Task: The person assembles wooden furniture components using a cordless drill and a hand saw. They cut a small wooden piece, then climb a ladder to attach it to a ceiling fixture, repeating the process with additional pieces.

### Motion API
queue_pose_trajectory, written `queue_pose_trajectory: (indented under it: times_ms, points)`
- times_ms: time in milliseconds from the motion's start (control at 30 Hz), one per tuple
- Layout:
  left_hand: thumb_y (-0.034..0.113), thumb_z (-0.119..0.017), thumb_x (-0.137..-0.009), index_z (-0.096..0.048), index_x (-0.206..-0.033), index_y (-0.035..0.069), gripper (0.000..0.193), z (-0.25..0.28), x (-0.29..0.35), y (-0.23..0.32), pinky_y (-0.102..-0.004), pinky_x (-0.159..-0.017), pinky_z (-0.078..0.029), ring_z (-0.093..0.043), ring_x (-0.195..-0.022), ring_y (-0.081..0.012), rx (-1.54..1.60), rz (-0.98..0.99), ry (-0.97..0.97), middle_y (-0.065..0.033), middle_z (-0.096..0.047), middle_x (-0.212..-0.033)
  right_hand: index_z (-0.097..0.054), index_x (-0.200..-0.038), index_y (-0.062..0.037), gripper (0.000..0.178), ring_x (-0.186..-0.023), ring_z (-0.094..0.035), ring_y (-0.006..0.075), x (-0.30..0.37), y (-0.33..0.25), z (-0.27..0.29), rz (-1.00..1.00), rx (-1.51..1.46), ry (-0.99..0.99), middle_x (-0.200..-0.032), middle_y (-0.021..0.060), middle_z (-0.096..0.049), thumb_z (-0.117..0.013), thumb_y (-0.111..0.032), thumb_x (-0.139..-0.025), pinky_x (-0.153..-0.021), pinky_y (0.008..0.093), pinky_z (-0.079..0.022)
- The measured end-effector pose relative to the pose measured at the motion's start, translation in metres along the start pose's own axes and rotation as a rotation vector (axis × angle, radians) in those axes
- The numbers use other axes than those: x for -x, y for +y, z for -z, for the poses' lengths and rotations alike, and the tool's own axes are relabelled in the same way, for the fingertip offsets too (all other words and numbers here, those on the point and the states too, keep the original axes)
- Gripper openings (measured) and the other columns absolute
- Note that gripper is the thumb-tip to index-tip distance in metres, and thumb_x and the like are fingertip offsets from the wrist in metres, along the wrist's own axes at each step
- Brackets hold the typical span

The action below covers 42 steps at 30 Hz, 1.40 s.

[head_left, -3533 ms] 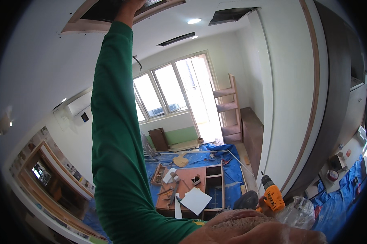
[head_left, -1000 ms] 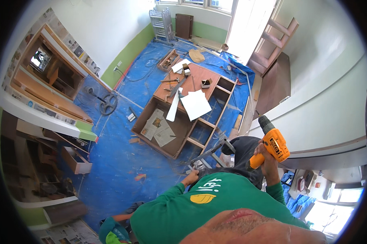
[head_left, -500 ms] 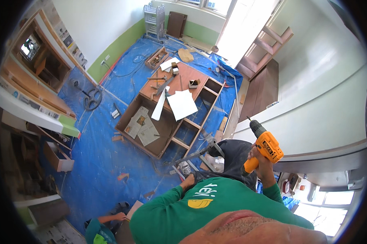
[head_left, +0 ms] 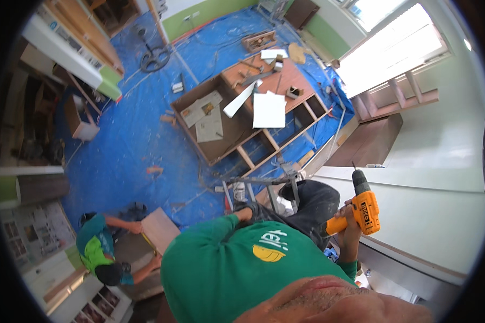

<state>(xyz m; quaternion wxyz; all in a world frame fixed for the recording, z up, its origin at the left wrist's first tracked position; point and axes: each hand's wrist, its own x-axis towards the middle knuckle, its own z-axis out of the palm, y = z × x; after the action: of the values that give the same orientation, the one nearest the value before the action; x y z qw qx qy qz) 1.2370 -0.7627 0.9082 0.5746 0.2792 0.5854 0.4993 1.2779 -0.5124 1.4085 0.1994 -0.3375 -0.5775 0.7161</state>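
An orange and black cordless drill [head_left: 367, 209] is gripped by its handle in my right hand [head_left: 351, 225]. It points up and away from me, a thin bit [head_left: 353, 164] in its chuck, beside the pale wall panel. My left hand [head_left: 244, 214] rests at the leg of my dark trousers [head_left: 317, 198]; its fingers are mostly hidden. Just beyond my legs are the metal bars of a stepladder [head_left: 274, 198], with my shoe [head_left: 239, 192] low beside them.
A wooden cabinet frame [head_left: 199, 153] lies on blue sheeting [head_left: 121, 177], bearing white boards [head_left: 269, 111], a handsaw and small boxes. At lower left a co-worker [head_left: 100, 242] handles a wooden board [head_left: 159, 230]. A wooden shelf frame [head_left: 398, 97] stands against the right wall.
My view has swung left and down, bringing the co-worker and board more fully in. The drill now points more upright, still in my right hand. My left hand stays at my leg.
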Motion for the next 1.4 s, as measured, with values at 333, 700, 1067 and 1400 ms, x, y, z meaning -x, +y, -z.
queue_pose_trajectory:
  times_ms: [333, 700, 1067, 1400]
  points:
    - [0.024, -0.051, -0.108, -0.064, -0.13, -0.001, 0.035, -0.001, 0.007, 0.014, -0.0399, -0.097, -0.049, -0.065, -0.109, -0.0265, -0.01, 0.091, 0.155, -0.0168, -0.071, -0.114, -0.052, -0.123, -0.0028, 0.029, -0.078, -0.058, 0.0126, 0.006, -0.004, -0.009, -0.028, 0.063, -0.07, -0.083, 0.0011, -0.055, -0.07, -0.016, -0.103, -0.079, 0.0312, -0.053]
    - [0.024, -0.052, -0.108, -0.064, -0.128, -0.001, 0.034, 0.002, 0.005, 0.005, -0.0405, -0.096, -0.049, -0.065, -0.107, -0.0272, -0.031, 0.106, 0.151, -0.017, -0.071, -0.113, -0.054, -0.122, -0.0037, 0.03, -0.081, -0.061, 0.0144, 0.008, -0.014, 0.0, -0.054, 0.077, -0.048, -0.084, 0.0025, -0.058, -0.072, -0.015, -0.101, -0.081, 0.0316, -0.053]
    - [0.023, -0.052, -0.107, -0.064, -0.126, -0.001, 0.033, 0.046, -0.001, 0.036, -0.0412, -0.094, -0.05, -0.065, -0.105, -0.0278, -0.18, 0.168, 0.109, -0.0172, -0.071, -0.112, -0.056, -0.122, -0.0022, 0.029, -0.081, -0.06, 0.0138, 0.013, -0.014, 0.006, -0.042, -0.109, -0.002, -0.09, 0.0024, -0.057, -0.072, -0.01, -0.099, -0.077, 0.0328, -0.055]
    - [0.022, -0.052, -0.107, -0.065, -0.125, -0.001, 0.032, 0.088, -0.018, 0.094, -0.0417, -0.093, -0.05, -0.066, -0.104, -0.0285, -0.361, 0.186, 0.188, -0.0174, -0.071, -0.11, -0.059, -0.12, -0.0048, 0.026, -0.083, -0.064, 0.0145, 0.012, -0.014, 0.005, -0.016, -0.251, 0.013, -0.097, 0.0031, -0.061, -0.073, -0.009, -0.098, -0.076, 0.0316, -0.055]
